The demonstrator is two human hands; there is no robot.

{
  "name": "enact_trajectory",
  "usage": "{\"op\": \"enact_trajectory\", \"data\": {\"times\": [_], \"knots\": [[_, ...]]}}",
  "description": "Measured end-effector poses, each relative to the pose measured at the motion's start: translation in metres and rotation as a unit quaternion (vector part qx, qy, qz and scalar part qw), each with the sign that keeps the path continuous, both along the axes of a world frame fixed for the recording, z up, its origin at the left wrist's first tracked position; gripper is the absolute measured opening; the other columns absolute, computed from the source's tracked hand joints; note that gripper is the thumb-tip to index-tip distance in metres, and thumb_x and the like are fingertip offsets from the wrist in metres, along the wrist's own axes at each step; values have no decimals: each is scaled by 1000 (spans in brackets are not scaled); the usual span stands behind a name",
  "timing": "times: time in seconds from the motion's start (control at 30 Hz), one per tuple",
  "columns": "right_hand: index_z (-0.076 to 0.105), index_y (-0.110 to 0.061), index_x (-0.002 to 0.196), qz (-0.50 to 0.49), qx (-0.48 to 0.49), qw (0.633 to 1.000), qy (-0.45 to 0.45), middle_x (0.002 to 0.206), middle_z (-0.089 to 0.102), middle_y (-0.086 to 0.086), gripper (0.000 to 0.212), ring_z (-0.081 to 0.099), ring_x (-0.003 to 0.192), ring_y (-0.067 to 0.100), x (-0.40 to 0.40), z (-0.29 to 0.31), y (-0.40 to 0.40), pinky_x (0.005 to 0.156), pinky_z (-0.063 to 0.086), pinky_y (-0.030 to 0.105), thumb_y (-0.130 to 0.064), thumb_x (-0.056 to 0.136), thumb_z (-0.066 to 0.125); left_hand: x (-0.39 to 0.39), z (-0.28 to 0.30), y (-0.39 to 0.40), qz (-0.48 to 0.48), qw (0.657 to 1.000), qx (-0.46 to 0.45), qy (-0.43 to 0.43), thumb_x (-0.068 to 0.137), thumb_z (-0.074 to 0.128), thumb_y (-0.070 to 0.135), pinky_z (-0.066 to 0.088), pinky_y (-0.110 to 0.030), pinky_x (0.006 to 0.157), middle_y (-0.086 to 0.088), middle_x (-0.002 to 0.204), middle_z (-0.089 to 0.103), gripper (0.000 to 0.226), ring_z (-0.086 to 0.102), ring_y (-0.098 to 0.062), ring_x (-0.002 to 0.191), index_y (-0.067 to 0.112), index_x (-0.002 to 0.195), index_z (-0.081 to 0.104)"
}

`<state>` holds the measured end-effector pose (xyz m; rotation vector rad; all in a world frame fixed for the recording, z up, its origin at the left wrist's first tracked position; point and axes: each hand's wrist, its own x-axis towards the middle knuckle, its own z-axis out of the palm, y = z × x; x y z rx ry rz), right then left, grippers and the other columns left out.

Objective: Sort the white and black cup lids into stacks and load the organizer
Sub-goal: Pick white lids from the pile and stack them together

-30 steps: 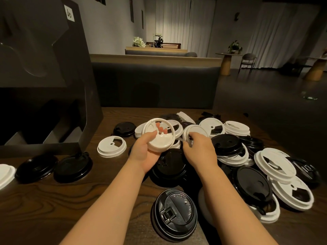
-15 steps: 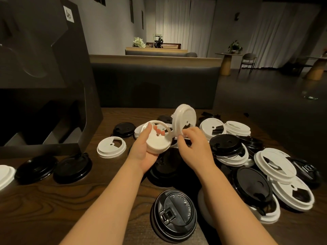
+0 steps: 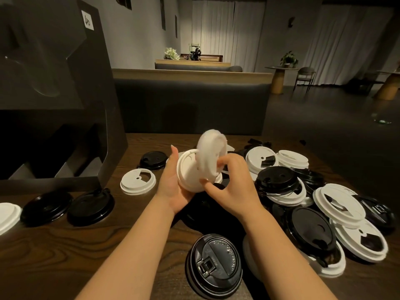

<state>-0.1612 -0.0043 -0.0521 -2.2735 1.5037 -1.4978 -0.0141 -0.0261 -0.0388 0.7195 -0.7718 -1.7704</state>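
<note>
- Nearest, a black lid lies flat on the desk.
- Left hand cups a white lid; right hand pinches a second white lid by its rim (thin, light, flexy: edges are the place to hold).
- That second lid has swung closer over the first since a moment ago.
- Beyond, the organizer waits.

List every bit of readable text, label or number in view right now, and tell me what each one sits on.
"60", handwritten and tilted so the reading is uncertain: on the white sticker near the top of the black organizer.
Embossed lettering round the nearest black lid: there, but too small and dim to read.
Other lids, the table and the room: no text visible.
</note>
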Motion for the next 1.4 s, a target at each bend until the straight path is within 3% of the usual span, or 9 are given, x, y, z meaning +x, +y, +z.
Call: {"op": "enact_trajectory", "data": {"times": [0.1,0.3,0.43,0.53,0.67,0.83,1.03,1.3,1.4], "knots": [[52,-9,92,28,18,999,27,94,47,-3,29,42,90,12,-1,3,3,74,35,14,-19,72,71,3,1,0,-26,1000,-17,-4,78,31,73,49,-42,88,-15,103,71,74,67,-28,95,16,94,76],[54,-7,73,39,-54,994,83,89,54,3,59,43,94,14,3,3,5,84,32,12,-65,79,54,1,-1,2,-51,997,-48,-29,67,41,65,49,-40,87,-10,92,74,64,70,-22,86,17,94,74],[58,-5,66,-2,-74,994,84,83,57,5,53,47,91,16,2,2,1,80,34,13,-57,77,60,1,-3,2,-80,995,-54,-31,55,61,72,51,-42,89,-14,107,70,75,68,-27,96,14,101,72],[63,-1,75,25,-75,991,104,86,59,8,51,46,98,18,2,2,1,88,32,11,-51,74,63,1,-4,4,-104,993,-53,-9,37,89,54,57,-38,78,-14,98,72,66,71,-24,86,13,89,78],[64,1,89,47,-94,985,140,102,62,12,52,42,120,23,1,1,2,106,27,20,-49,77,63,1,-7,4,-59,997,-46,4,74,69,15,59,-34,67,-12,90,71,27,71,-22,78,10,101,67],[59,-1,112,-3,-155,984,87,111,58,16,56,42,116,26,2,3,1,107,27,25,-45,78,66,8,-9,-5,1,990,-33,135,37,88,11,58,-42,67,-11,89,66,68,68,-24,79,12,100,62],[31,-15,145,31,103,994,3,147,34,1,96,26,136,12,6,6,8,110,24,23,-46,69,79,12,-13,-8,11,986,-71,153,25,92,18,58,-41,69,-11,85,71,87,71,-24,78,13,106,59],[32,-25,144,102,151,983,-15,144,35,-12,83,28,129,-6,5,6,5,99,23,2,-37,75,78,5,-9,0,9,995,-44,85,29,85,15,57,-39,63,-17,97,70,88,70,-30,84,12,114,61],[28,-27,146,117,183,976,-21,143,30,-13,84,27,120,-16,3,8,5,93,27,-2,-34,78,76,8,-8,1,-7,996,-44,77,53,77,18,58,-40,63,-17,96,69,61,71,-30,82,13,111,62]]}}
